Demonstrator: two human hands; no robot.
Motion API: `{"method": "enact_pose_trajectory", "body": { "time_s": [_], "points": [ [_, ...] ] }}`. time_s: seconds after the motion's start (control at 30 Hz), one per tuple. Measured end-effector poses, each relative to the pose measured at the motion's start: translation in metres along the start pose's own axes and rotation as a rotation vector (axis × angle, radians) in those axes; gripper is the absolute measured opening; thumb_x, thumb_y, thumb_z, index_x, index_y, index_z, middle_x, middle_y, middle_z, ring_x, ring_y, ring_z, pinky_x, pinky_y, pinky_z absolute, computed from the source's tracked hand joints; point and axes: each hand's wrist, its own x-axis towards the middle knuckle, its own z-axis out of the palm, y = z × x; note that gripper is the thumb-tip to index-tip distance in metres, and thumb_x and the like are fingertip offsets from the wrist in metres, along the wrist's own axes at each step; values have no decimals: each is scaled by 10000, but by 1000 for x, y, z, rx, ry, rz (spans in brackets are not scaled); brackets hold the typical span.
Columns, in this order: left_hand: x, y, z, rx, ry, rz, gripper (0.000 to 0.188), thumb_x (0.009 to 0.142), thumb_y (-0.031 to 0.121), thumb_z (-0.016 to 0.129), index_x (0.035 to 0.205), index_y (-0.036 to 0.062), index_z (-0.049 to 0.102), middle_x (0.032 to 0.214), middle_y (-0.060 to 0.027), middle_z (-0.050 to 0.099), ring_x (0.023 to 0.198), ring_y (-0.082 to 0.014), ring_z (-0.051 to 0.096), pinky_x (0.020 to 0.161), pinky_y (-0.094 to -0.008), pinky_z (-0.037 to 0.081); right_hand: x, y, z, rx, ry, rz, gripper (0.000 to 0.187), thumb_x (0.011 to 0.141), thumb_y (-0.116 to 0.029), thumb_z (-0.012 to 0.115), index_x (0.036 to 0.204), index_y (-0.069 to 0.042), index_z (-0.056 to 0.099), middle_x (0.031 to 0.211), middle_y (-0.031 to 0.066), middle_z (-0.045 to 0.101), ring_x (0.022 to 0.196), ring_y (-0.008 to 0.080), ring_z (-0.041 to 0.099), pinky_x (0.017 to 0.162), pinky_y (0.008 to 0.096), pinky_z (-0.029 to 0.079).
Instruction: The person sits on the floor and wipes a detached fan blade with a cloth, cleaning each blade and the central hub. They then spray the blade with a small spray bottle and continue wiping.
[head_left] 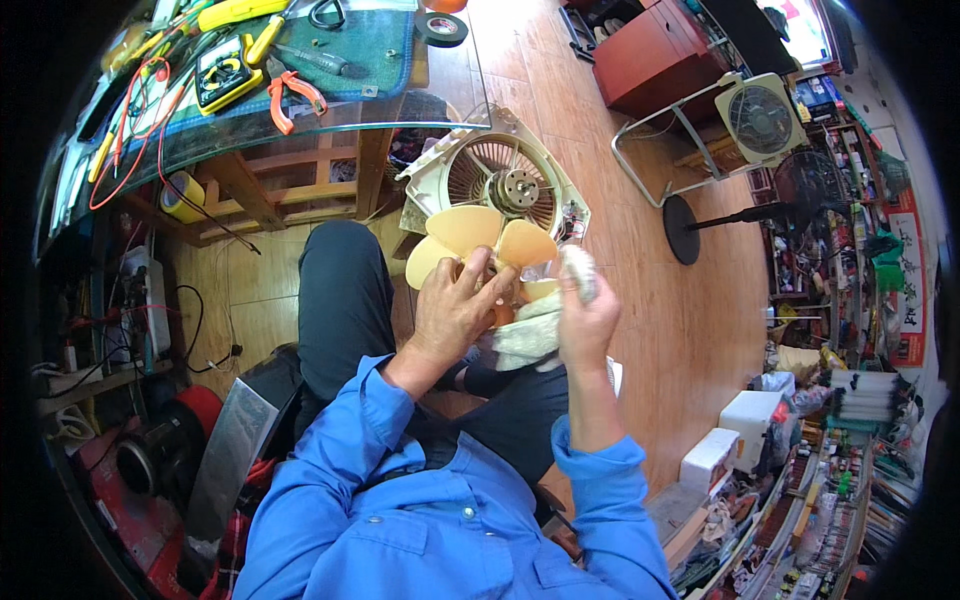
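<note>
A cream-yellow fan blade (pixel 465 229) with several broad petals is held over my lap. Across its hub lie the bent fingers of my left hand (pixel 455 305), gripping the blade from above. My right hand (pixel 588 318) is closed on a whitish cloth (pixel 527 338), part of which hangs below the blade and part sticks up past the fingers, blurred. Just beyond stands the opened fan housing (pixel 445 185), with its round grille and bare metal motor (pixel 514 190) facing up. The blade's lower petals are partly hidden by my hands and the cloth.
On the glass-topped table (pixel 400 112) at upper left lie a yellow multimeter (pixel 222 75), red-handled pliers (pixel 292 98) and black tape (pixel 441 29). To the right are a box fan (pixel 760 115), a black stand fan (pixel 800 190) and crowded shelves (pixel 840 460).
</note>
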Motion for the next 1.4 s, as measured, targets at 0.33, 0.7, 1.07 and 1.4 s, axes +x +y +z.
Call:
{"method": "enact_pose_trajectory", "body": {
  "time_s": [0.33,0.7,1.07,1.4],
  "points": [
    [-4,5,6,-26,35,-25,838,656,189,924,1464,236,708,1432,-118,575,998,-322,600,831,-446,565,-8,-40,-24,-593,14,-702,337,1062,-316,749,1208,-13,765,1178,167,698,1059,315,706,860,481,594],
    [-15,11,5,45,53,36,751,758,226,844,1491,296,695,1402,-75,574,973,-297,583,829,-425,559,-18,-17,-1,-592,-2,-472,249,941,-132,795,1161,-17,805,1097,184,745,960,388,756,853,468,622],
    [-12,15,0,-38,9,-16,951,618,202,953,1526,237,672,1417,-123,568,1048,-352,596,895,-476,558,-22,-66,-30,-755,-161,-808,378,949,-179,761,1295,-29,767,1312,226,732,1223,413,674,1011,516,590],
    [-10,15,0,-56,3,32,892,638,215,938,1491,281,685,1405,-96,588,1027,-321,599,853,-442,580,-41,-24,-2,-713,-148,-391,240,950,-158,775,1161,-45,789,1109,210,686,1000,428,729,839,530,610]
  ]
}}
